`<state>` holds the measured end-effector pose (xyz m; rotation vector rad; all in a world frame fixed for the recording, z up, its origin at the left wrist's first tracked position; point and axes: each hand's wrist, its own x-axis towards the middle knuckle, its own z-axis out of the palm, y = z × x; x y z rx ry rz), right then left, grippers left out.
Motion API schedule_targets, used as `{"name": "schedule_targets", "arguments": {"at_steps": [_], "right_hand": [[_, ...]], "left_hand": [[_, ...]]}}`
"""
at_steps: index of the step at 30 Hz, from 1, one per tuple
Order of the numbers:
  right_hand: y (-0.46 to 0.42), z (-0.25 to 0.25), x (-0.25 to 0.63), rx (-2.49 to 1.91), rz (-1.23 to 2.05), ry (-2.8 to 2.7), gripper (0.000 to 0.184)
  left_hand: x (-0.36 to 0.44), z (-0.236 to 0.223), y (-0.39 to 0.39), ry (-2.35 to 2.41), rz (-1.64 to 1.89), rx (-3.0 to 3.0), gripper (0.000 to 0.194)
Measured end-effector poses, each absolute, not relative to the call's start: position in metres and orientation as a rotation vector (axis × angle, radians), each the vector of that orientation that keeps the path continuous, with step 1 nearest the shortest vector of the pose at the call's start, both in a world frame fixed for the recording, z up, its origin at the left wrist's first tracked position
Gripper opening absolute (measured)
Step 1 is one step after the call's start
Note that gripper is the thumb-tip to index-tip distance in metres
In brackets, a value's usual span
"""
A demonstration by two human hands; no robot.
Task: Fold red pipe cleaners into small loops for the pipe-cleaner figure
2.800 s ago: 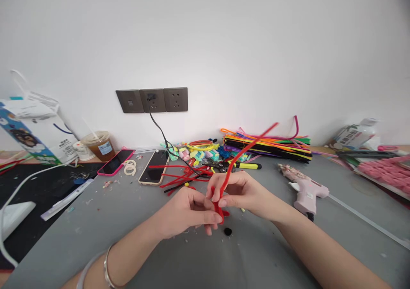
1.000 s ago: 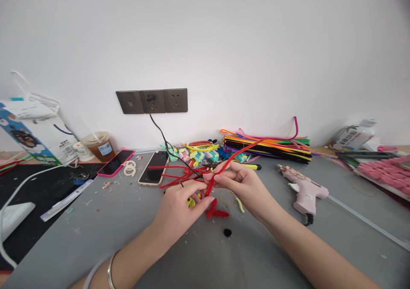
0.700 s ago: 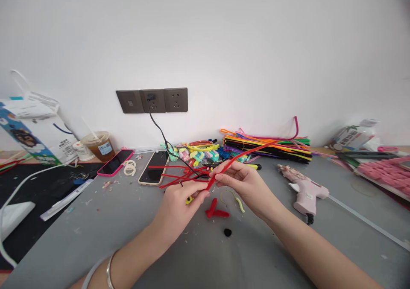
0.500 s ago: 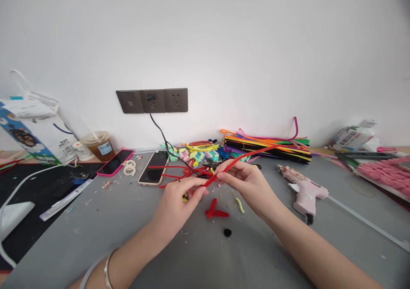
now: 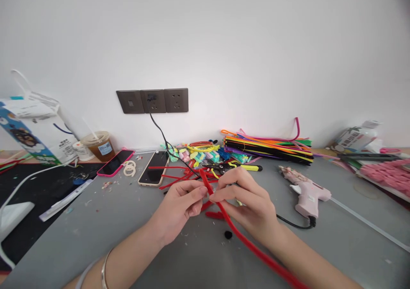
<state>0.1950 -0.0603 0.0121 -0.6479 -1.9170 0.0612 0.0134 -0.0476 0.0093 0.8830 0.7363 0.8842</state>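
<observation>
A red pipe cleaner (image 5: 243,238) is pinched between my two hands. Its long free end curves down toward the lower right, and a short doubled part points up and away. My left hand (image 5: 179,205) closes thumb and finger on it from the left. From the right, my right hand (image 5: 248,197) grips it with thumb and fingertips. Beneath my hands a bent red pipe cleaner piece (image 5: 215,215) lies on the grey table, partly covered. A small black pom-pom (image 5: 228,234) rests just nearer to me.
Loose red pipe cleaners (image 5: 179,178) and yellow-handled pliers (image 5: 245,167) lie behind my hands. Farther back is a bundle of coloured pipe cleaners (image 5: 269,148). A pink glue gun (image 5: 309,193) with its cord stands right. Phones (image 5: 154,169) and a drink cup (image 5: 101,146) are left.
The long end of the red pipe cleaner has swung from the upper right down toward me. My right hand has turned over, and the pliers behind it are more visible.
</observation>
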Motion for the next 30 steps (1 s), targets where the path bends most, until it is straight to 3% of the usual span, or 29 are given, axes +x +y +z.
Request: {"name": "schedule_targets", "arguments": {"at_steps": [8,24,30], "right_hand": [[-0.062,0.017,0.188,-0.591,0.353,-1.783,0.014],[-0.056,0.015,0.195,-0.680,0.635,-1.794,0.006],[-0.056,0.023,0.201,-0.636,1.152,-1.735,0.006]], "left_hand": [[0.018,0.012,-0.051,0.628,0.745,0.694,0.039],[0.013,0.011,-0.045,0.662,0.894,0.973,0.028],[0.008,0.015,-0.042,0.636,0.820,1.157,0.027]]}}
